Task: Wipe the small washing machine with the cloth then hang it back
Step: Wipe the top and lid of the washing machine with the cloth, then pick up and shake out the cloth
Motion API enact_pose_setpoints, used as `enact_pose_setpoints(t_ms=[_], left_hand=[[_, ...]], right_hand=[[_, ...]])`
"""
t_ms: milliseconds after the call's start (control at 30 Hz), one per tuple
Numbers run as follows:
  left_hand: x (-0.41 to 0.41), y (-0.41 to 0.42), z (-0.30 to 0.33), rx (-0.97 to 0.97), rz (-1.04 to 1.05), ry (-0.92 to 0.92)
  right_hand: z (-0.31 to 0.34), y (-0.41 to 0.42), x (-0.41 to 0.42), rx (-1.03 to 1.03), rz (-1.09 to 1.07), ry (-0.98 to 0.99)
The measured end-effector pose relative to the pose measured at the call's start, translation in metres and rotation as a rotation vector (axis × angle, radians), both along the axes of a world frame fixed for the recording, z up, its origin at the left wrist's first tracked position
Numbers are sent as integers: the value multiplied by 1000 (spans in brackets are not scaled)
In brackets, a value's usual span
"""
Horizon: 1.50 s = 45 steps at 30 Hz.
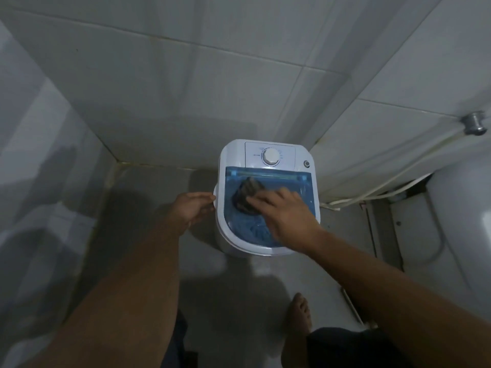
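Step in hand: the wiping step, judged from the cloth lying under a hand on the machine's lid; hanging it back is not yet done.
Washing machine (268, 155): small, white, with 1 round dial on its rear panel, standing on the tiled floor (148, 208) in the corner of the room, close against the back wall.
Lid (287, 184): translucent blue, closed, with something blue dimly visible beneath it.
Cloth (245, 193): dark and bunched, lying on the left-centre of the lid, blurred.
Right hand (288, 213): laid palm down with fingers spread flat, pressing the near edge of the cloth onto the lid rather than gripping it in a fist.
Left hand (191, 205): half open, fingers loosely curled, fingertips at the machine's left side where a white lug sticks out; it appears to steady the body, though I cannot tell how firm the contact is.
Next move, as I judge it: sweeping the cloth over the rest of the lid, then the white rim and the dial panel, with steady downward pressure while the other hand braces the light machine.
Hanging place: not in view, so where the cloth must go cannot be told.
Nearby: a white hose (372, 193) runs along the wall to the right.
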<state>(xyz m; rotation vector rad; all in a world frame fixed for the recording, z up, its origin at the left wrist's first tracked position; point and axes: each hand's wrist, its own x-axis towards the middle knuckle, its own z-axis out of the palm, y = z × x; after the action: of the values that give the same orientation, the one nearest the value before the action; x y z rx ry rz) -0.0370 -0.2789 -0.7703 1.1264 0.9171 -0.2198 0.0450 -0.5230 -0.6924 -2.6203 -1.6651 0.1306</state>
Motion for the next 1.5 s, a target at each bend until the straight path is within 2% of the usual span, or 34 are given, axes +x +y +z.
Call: enact_pose_setpoints(t_ms=[33, 100, 267, 433, 500, 600, 667, 733, 833, 933, 1000, 1100, 1200, 1333, 1500], left_hand=[[0, -1, 2, 1, 0, 1], [0, -1, 2, 12, -4, 2], [-2, 0, 2, -7, -8, -53], [0, 2, -1, 11, 7, -26], [1, 0, -3, -3, 22, -23], [1, 1, -3, -6, 15, -5], [1, 2, -4, -15, 18, -8], [1, 4, -5, -7, 7, 5], [1, 3, -3, -2, 2, -2], [2, 3, -4, 4, 13, -6], [2, 2, -3, 10, 4, 1], [2, 4, -6, -6, -8, 18], [3, 5, -9, -4, -42, 43], [-1, 3, -1, 0, -28, -15], [-15, 2, 24, 12, 71, 78]], right_hand=[[0, 10, 5, -22, -72, -5], [-3, 32, 1, -92, -57, -14], [-13, 53, -38, -139, 166, -170], [-14, 41, -66, -197, 434, -276], [-3, 47, -87, -388, 462, -263], [17, 56, -114, -734, 397, -189], [34, 60, -115, -789, 256, -97], [46, 62, -94, -685, 93, 56], [57, 69, -37, -295, -79, 247], [40, 75, 22, 7, -264, 218], [14, 78, 44, 69, -391, 132], [-25, 80, 40, 6, -496, 80], [-46, 78, 15, 102, -416, 73], [-51, 69, -25, 99, -118, 58], [-31, 38, -74, -114, 187, 155]])
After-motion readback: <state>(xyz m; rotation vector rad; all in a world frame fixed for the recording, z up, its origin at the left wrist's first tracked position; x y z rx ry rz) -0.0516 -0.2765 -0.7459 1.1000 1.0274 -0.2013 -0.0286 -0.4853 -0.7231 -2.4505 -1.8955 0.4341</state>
